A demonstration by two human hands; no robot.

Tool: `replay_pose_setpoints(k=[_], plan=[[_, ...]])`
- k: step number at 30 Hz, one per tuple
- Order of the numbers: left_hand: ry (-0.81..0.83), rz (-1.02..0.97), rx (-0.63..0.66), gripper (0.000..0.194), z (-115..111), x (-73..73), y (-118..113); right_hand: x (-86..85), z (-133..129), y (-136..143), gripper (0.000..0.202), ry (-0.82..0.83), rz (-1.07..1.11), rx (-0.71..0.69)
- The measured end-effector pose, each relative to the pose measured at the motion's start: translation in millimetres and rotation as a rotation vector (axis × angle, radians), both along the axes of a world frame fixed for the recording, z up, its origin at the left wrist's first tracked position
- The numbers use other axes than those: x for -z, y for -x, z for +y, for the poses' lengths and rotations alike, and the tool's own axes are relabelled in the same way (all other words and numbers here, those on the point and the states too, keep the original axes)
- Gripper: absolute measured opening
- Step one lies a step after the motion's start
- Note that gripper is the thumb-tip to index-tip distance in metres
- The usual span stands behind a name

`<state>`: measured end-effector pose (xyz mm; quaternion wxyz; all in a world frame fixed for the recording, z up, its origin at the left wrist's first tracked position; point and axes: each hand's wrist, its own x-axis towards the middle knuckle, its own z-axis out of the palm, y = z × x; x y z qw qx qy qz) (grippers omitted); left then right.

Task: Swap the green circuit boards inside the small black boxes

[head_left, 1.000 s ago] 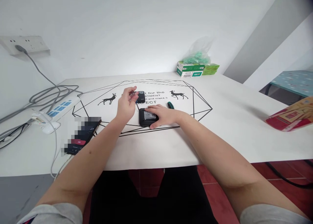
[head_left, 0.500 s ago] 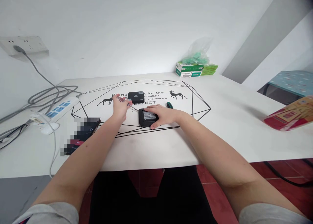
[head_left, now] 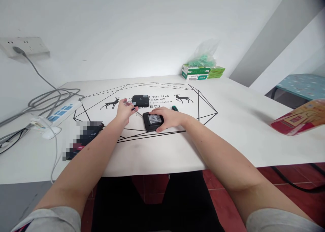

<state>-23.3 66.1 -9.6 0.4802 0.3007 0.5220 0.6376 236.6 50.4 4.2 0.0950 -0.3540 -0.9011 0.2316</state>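
Note:
My left hand [head_left: 125,112] is closed round the handle of a screwdriver [head_left: 137,113], whose thin shaft slants down to the near box's upper left corner. That box [head_left: 152,122] is a small black electronic device with a white label of printed text and a code on its upper face. Curled over its right side, my right hand [head_left: 167,118] grips it against the tabletop, thumb at the front edge. A second black box [head_left: 140,100], with a small logo, lies just behind. Past my right fingers shows the end of a dark green, rounded object [head_left: 175,108]; its kind is unclear.
On the left lie a phone [head_left: 87,139], partly pixelated, and a white power strip [head_left: 63,111] with grey cables [head_left: 50,95]. Green and white cartons [head_left: 195,72] under a plastic bag [head_left: 203,56] stand against the wall. A red and tan package [head_left: 298,118] rests at right.
The screwdriver's tip stays at the box's corner while my left fingers shift slightly on its handle. The whole view has drifted a little; the box remains under my right hand.

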Motion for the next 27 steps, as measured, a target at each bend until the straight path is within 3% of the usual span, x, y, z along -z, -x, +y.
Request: replay_pose_setpoints(k=[20,27], plan=[[0.05,0.036,0.113,0.051,-9.6,-4.1,-7.1,5.2,5.1,-2.9,0.105,0.003,0.025,-0.008],[0.069,0.182,0.03,0.057,-10.8,-15.3,-1.9,5.9,7.2,-4.6,0.106,0.022,0.018,-0.021]])
